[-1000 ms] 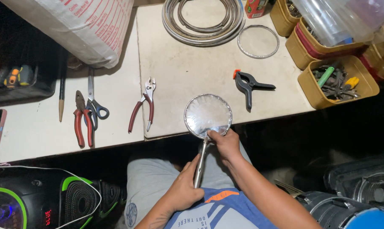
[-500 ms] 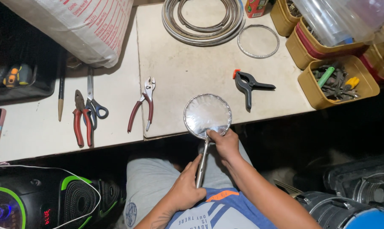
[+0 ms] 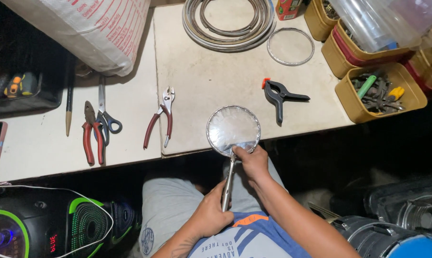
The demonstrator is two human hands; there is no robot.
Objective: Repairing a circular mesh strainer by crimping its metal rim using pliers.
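Two hands work a round wire-rimmed strainer at the bench edge, left hand gripping its handle, right hand pinching the rim; a slip could buckle the mesh.

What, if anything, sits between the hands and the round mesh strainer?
Nothing visible. The right hand touches the round mesh strainer at its rim, and the left hand grips the metal handle. The red-handled pliers and black spring clamp lie apart on the table.

Round mesh strainer, handle downward
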